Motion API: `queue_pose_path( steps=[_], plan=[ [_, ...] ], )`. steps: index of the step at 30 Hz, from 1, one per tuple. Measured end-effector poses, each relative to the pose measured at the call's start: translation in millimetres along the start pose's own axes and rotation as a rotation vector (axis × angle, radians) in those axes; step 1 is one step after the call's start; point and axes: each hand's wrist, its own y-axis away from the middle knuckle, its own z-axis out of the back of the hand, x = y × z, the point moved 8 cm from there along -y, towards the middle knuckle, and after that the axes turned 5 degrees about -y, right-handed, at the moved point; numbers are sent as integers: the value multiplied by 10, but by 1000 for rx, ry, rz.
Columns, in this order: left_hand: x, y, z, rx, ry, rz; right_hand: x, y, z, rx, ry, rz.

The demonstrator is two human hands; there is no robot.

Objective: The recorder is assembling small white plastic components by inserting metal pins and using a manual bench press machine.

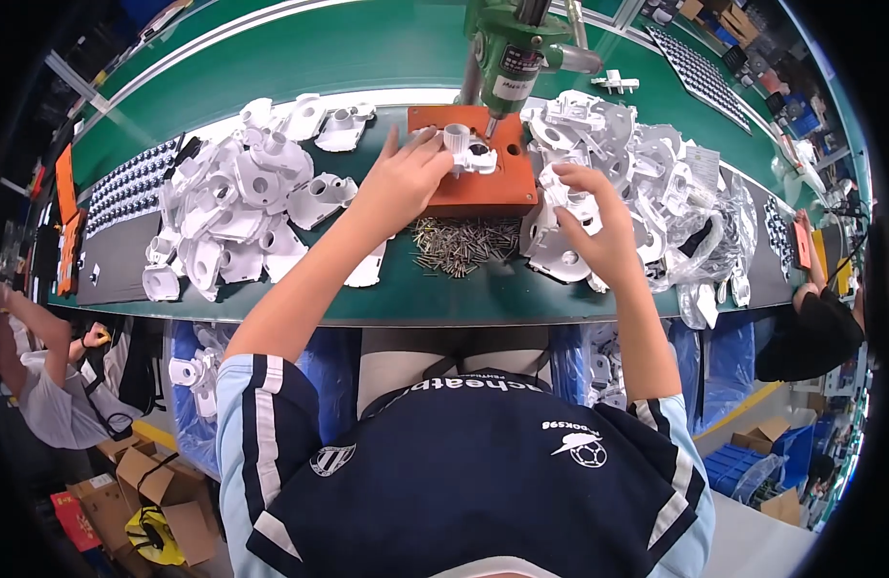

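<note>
The person sits facing the near edge of a green desk, both arms reaching in over it. At the middle of the far edge is an orange block, and on top of it stands a white part with a short upright tube. The left hand is at the left side of that part, fingers close together and laid against it; from here I cannot tell whether they pinch it. Just above the block hangs the bit of a green press, near the part. The right hand is over the left edge of the right heap, more white parts; its thumb and forefinger are curved and spread well apart, and I cannot make out whether they touch anything. Between the block and the near edge lies a loose pile of metal pins. The left heap, also white parts, covers much of the desk's left half, with rows of small dark pieces beyond it toward the left edge. Clear plastic lies toward the right edge.
</note>
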Motion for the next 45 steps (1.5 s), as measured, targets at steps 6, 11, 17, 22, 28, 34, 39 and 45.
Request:
queue_pose_path(
  steps=[6, 11, 17, 22, 28, 34, 39, 45],
  plan=[
    [-45, -127, -241, -41, -111, 40, -128, 42, 145, 27, 72, -28],
    [-1, -113, -301, -23, -97, -2, -172, -2, 83, 94, 10, -58],
    [91, 10, -454, 149, 39, 49, -257, -299, -137, 175, 94, -13],
    [-74, -22, -359, 100, 72, 55, -332, -537, -457, 302, 266, 72],
    [-100, 9, -360, 89, 36, 61, -392, -549, -722, 291, 531, 206],
    [-88, 16, -365, 81, 42, 67, -339, -583, -784, 341, 643, 278],
    [-91, 9, -354, 63, 35, 90, -296, -579, -767, 372, 679, 307],
    [-114, -7, -373, 76, 66, 142, -264, -461, -722, 385, 657, 294]
  ],
)
